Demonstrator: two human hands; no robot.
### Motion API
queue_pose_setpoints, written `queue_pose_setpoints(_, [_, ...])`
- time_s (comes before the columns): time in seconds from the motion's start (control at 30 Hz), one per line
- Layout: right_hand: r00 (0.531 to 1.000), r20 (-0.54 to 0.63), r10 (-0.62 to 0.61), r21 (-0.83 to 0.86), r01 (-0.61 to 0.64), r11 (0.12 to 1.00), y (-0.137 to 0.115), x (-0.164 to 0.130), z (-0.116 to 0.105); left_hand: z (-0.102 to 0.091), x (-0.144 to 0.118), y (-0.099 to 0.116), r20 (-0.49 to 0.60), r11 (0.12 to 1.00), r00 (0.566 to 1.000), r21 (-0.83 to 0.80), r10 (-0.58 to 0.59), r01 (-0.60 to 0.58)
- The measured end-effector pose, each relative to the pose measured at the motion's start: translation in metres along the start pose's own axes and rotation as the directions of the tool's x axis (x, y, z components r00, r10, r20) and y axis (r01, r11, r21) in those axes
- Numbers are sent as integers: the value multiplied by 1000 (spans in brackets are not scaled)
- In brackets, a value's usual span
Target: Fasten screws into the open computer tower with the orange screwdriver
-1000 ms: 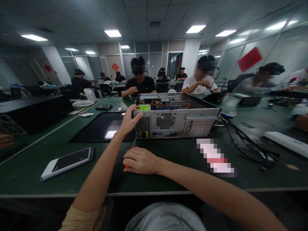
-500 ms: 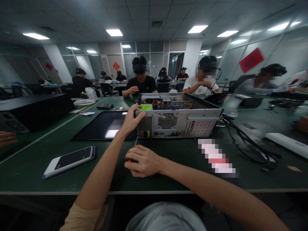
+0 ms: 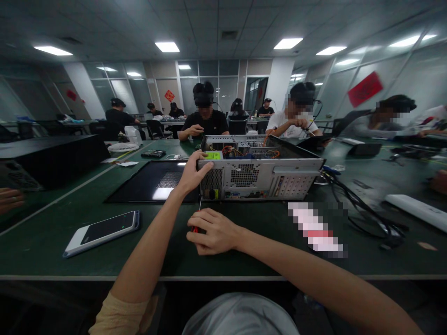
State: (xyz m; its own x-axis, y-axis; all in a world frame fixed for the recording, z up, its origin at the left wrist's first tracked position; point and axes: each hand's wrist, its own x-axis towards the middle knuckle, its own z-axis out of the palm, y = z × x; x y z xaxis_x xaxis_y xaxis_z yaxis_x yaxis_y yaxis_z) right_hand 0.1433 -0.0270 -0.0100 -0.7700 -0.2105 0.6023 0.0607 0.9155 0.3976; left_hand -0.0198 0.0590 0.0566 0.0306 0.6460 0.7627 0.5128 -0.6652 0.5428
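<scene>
An open grey computer case point(image 3: 260, 179) lies on its side on the green table point(image 3: 244, 260), rear panel toward me, wires and a green label visible inside. My left hand point(image 3: 191, 174) grips the case's top left rear corner. My right hand point(image 3: 213, 231) is closed around a red-handled screwdriver point(image 3: 196, 222), whose thin shaft points up toward the lower left of the rear panel.
A white-edged phone point(image 3: 103, 232) lies at the left. The black side panel point(image 3: 153, 181) rests flat left of the case. Black cables point(image 3: 359, 209) and a white strip point(image 3: 415, 209) lie at the right. Several people sit at work across the table. Another person's hand point(image 3: 10, 199) shows at far left.
My right hand has shifted a little to the right and toward the case with the screwdriver. My left hand keeps its hold on the case corner.
</scene>
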Motion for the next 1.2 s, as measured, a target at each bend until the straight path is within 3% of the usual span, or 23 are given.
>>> queue_pose_setpoints(0.17, [1000, 2, 20, -62, -20, 998, 0, -9, -1, 0, 0, 2, 0, 1000, 1000, -7, 2, -2])
queue_pose_setpoints(0.37, [995, 71, 70, -10, -70, 998, -2, -12, 1, -2, 0, 3, 22, 1000, 1000, 20, -6, 5])
queue_pose_setpoints(0.7, [991, 48, 123, -4, -123, 992, -5, -16, -9, 0, 0, 1, 7, 1000, 1000, -9, 20, -20])
queue_pose_setpoints(1.2, [990, 125, 61, -17, -60, 998, -7, -18, -7, -1, 0, 3, 25, 1000, 1000, 3, 2, -2])
